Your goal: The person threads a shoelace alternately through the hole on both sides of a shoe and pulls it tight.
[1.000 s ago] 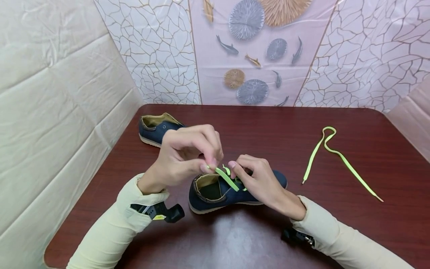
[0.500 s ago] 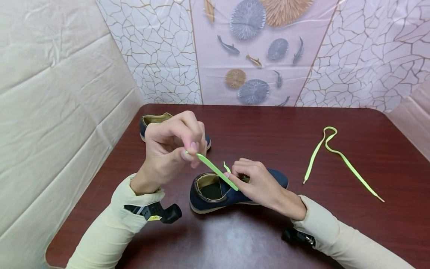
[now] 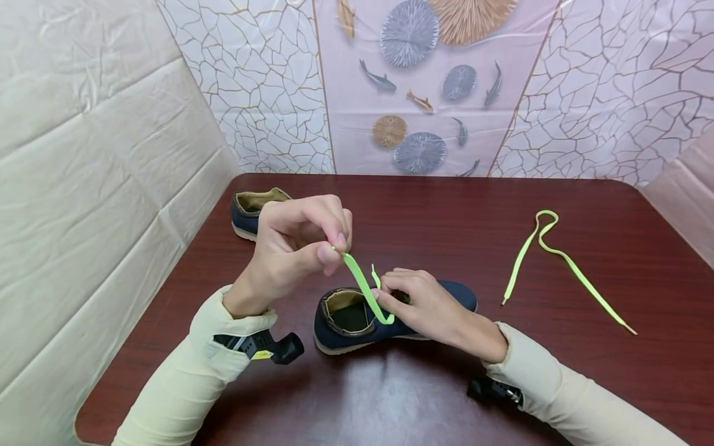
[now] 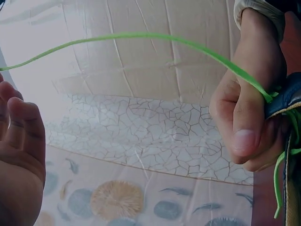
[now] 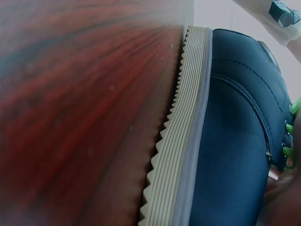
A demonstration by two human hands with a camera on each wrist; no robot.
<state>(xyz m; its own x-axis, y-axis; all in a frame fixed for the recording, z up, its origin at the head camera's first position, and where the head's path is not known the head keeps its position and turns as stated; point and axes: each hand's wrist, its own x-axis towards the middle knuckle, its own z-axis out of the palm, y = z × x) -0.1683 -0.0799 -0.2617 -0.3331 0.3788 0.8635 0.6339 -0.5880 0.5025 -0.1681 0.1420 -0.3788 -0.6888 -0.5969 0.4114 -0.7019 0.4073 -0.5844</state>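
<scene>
A dark blue shoe with a tan lining stands on the table, its toe to the right. Thumb and forefinger of my left hand pinch a neon green shoelace near its tip, above the shoe's opening. From there the lace slopes down to the eyelets; in the left wrist view it arcs loosely. My right hand grips the shoe at its lacing, fingers curled, and covers much of it. The lace's other end sticks up beside the right thumb. Several green lace strands cross the eyelets in the right wrist view.
A second blue shoe, without a lace in the part that shows, stands at the back left, partly behind my left hand. Another neon green shoelace lies bent on the dark red table at the right. Patterned sheets hang behind.
My left hand has drawn the lace up and left, then come back slightly right, leaving the lace slacker. The right hand has settled lower over the lacing. The shoe stays in place.
</scene>
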